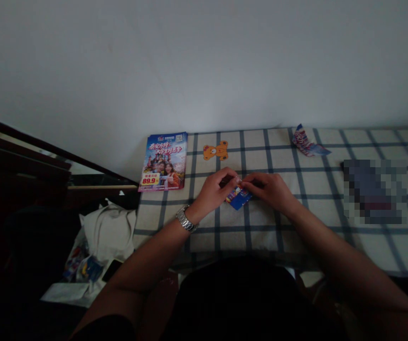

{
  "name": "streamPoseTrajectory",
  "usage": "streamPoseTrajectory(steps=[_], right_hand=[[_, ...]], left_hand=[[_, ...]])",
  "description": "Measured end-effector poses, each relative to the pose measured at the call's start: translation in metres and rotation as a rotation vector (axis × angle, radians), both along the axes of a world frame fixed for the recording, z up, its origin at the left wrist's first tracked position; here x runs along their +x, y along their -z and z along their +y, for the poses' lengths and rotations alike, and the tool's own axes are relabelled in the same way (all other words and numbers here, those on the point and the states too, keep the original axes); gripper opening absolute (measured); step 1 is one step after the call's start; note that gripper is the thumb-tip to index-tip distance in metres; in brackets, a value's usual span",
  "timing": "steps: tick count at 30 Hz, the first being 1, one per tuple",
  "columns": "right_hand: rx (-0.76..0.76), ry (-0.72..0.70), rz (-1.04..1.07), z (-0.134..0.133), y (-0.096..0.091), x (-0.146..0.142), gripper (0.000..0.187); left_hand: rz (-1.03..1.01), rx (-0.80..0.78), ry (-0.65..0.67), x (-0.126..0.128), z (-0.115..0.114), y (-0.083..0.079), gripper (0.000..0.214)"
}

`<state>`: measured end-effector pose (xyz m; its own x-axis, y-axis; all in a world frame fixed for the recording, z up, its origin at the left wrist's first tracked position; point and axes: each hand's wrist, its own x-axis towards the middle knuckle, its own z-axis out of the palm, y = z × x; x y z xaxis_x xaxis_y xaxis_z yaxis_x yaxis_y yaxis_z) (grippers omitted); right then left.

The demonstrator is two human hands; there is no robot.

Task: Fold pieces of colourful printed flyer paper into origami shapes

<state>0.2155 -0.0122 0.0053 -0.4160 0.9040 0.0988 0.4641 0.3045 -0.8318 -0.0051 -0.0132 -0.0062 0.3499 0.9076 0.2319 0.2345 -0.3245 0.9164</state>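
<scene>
My left hand [218,188], with a metal-band watch [185,219] on its wrist, pinches a small blue, colourfully printed paper [238,199] by its upper edge. Close beside it, the fingertips of my right hand [266,187] are closed on the same upper edge. The paper looks folded and hangs over the checked cloth [204,234]; whether its lower corner touches the cloth I cannot tell. Fingers cover part of its top. A flat orange bear-shaped piece [215,151] lies just beyond my left hand.
A stack of printed flyers [163,163] lies at the left end of the cloth. A creased, folded flyer [308,143] stands near the wall [204,66]. A blurred dark object [372,192] lies at right. Below left is a pale bag [107,229] near a dark phone-like object [113,270].
</scene>
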Motion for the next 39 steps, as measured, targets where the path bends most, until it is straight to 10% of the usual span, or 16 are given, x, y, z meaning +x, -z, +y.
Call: streamPoseTrajectory(steps=[39], right_hand=[[0.006,0.031,-0.037,0.0036,0.0006,0.0062,0.032]], left_hand=[[0.023,-0.007,-0.050,-0.0044,0.0014,-0.0057,0.012]])
